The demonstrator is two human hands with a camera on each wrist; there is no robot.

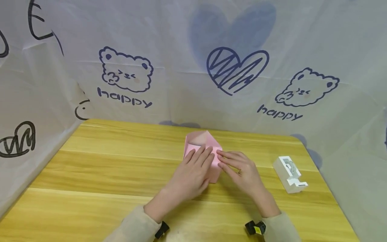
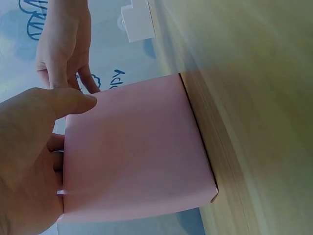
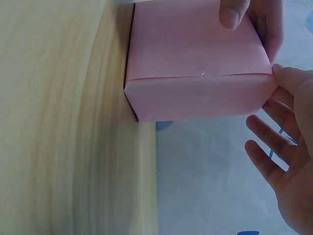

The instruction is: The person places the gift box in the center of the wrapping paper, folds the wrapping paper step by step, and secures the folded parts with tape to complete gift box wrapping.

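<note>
A pink box (image 1: 215,174) with paper-like sides stands on the table, a raised pink flap (image 1: 208,137) at its far end. My left hand (image 1: 191,173) lies across its top with fingers extended. In the left wrist view, the left thumb (image 2: 73,102) reaches over the upper edge of the smooth near face. At the box's right upper edge, my right hand (image 1: 243,171) pinches a corner between thumb and forefinger. Its other fingers (image 3: 269,139) stay spread, off the box, in the right wrist view. Both hands hide much of the top.
A white tape dispenser (image 1: 288,176) sits to the right of the box, near the table's right edge. White cloth (image 1: 181,84) with drawn bears and hearts hangs behind the wooden table (image 1: 105,168) and along its sides.
</note>
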